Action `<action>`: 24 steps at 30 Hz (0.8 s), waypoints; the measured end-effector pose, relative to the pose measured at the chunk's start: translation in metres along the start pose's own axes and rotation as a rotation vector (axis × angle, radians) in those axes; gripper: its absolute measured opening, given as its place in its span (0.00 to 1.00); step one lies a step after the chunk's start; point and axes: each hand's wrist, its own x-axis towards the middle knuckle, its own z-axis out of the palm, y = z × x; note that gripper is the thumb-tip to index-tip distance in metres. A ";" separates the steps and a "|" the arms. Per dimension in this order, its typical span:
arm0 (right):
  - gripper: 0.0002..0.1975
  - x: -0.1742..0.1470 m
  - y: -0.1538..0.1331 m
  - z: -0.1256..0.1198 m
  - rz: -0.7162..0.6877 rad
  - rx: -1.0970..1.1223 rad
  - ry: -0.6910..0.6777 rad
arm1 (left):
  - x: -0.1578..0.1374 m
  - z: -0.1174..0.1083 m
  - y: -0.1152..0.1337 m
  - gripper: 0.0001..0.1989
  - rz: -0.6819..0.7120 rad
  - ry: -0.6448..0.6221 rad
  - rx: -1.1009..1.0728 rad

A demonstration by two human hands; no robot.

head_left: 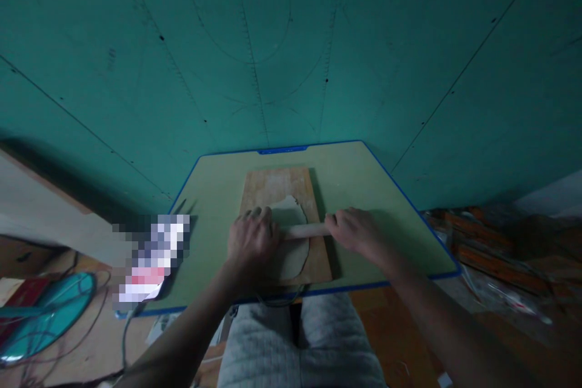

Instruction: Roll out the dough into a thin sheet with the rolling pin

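A pale wooden rolling pin lies across a flat sheet of dough. My left hand is closed around the pin's left end, and its fingers hide that end. Around the right end wraps my right hand, just past the board's right side. Beneath the dough is a wooden board with a whitish, floury patch on its far part. The dough's left part is hidden by my left hand and forearm; its right edge is uneven.
The board rests on a pale green table with a blue rim, against a green wall. A pixelated lit device with a cable stands at the table's left. Plastic-wrapped items lie on the floor at right; a turquoise round object is at left.
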 end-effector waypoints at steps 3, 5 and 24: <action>0.17 0.007 -0.002 -0.008 -0.010 -0.046 -0.060 | -0.005 -0.004 0.006 0.13 -0.088 -0.008 -0.003; 0.18 0.002 -0.005 -0.006 -0.009 -0.071 -0.081 | 0.000 -0.006 0.006 0.13 -0.088 -0.022 0.003; 0.21 -0.002 -0.006 -0.001 -0.007 -0.156 -0.038 | 0.005 0.001 0.007 0.13 -0.105 0.069 -0.030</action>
